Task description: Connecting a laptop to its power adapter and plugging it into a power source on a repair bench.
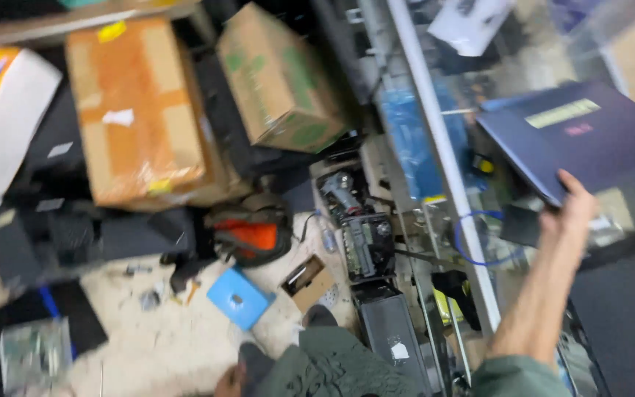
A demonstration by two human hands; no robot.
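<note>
One hand in clear view: the right hand point(573, 202), arm stretched forward and up from a green sleeve, fingers point(569, 180) wrapped over the near corner of a closed laptop point(582, 136). Grip: grasping the laptop at that corner; thumb side hidden beneath.

Laptop: dark navy-blue lid, flat and thin, with a pale yellowish rectangular label and a small reddish mark on top. It sits over the glass counter surface point(435, 125) at the right, tilted slightly. Long axis runs from lower left to upper right in the view; the held corner points down toward the person, the far end runs off the right edge.

Left hand point(229, 382): only a sliver at the bottom edge, low by the floor; cannot tell whether its fingers are clenched or released.

Surroundings, blurred: two cardboard boxes point(137, 110) on the floor at upper left, an orange-and-black headset-like item point(253, 234), a light blue flat square point(238, 298), a blue cable loop point(472, 239) under the glass.
</note>
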